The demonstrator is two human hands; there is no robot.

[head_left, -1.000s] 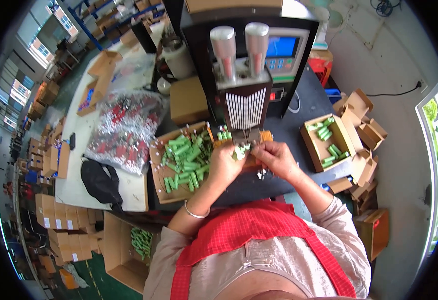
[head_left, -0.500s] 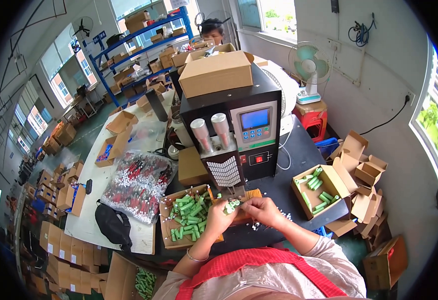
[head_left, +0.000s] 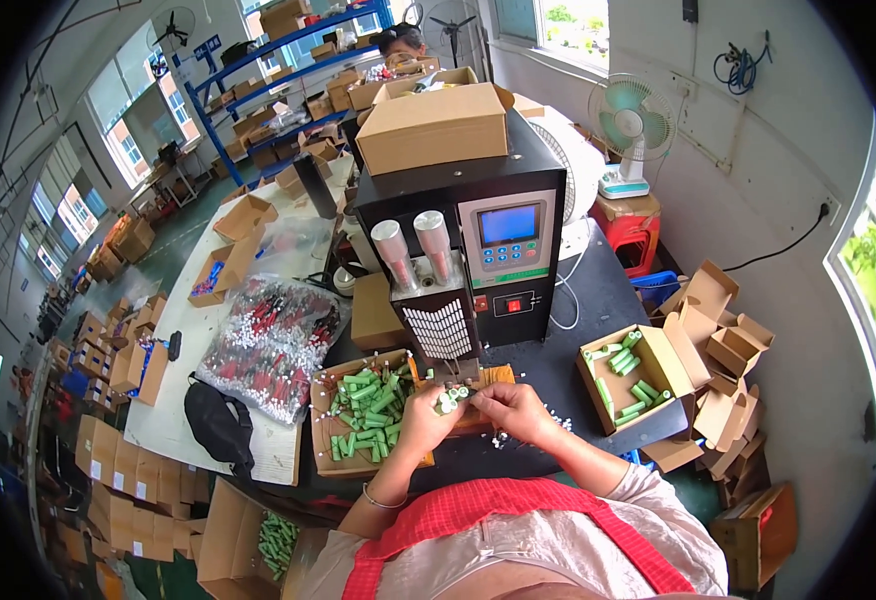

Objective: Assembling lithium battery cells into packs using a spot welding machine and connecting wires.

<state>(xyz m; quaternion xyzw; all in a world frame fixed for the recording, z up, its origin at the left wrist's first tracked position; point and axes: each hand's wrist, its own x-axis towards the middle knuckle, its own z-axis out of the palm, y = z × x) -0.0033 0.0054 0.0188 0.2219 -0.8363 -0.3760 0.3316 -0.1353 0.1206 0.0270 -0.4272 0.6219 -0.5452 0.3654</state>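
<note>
View tilted up since a second ago, showing more of the black machine [head_left: 503, 265], left carton [head_left: 353, 468] and right carton [head_left: 663, 355] nearer. Left hand [head_left: 426, 425] grasps several green tubes [head_left: 450, 401] at the machine's near foot; right hand [head_left: 518, 412] has fingertips beside them, cannot tell whether gripping.

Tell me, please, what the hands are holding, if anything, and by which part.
The left hand holds several green cylinders, apparently around their sides, with pale ends exposed. Whether the right hand holds anything cannot be told.
</note>
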